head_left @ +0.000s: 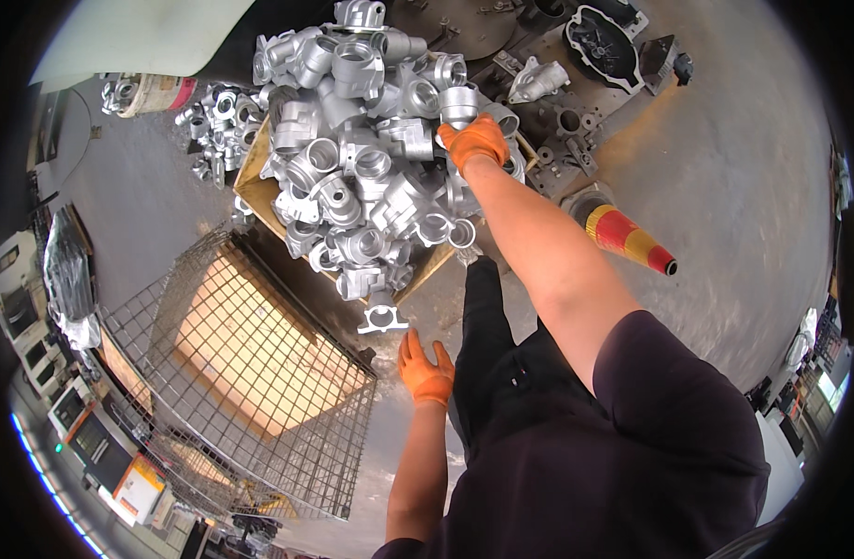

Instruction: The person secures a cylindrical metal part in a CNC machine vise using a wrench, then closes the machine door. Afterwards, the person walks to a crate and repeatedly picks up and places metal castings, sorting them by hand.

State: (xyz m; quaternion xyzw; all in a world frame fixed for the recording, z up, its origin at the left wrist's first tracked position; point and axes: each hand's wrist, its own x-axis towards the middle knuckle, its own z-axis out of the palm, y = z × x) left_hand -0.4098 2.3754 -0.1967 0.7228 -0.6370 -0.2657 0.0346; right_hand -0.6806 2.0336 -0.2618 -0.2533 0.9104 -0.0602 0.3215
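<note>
Orange-gloved, the person's left hand [427, 373] spreads its fingers, empty, while the right hand [475, 142] pinches a silvery casting [458, 104] at the right side of a heap. Around them stand a wire-mesh cage [259, 363] on the left, a wooden crate [252, 186] piled with smooth metal tubes and flanges [380, 321], and a striped, tapering cone [624, 238] on the right. The pinched casting is rounded, its far end pointing forward, its long axis leading roughly away from the body.
</note>
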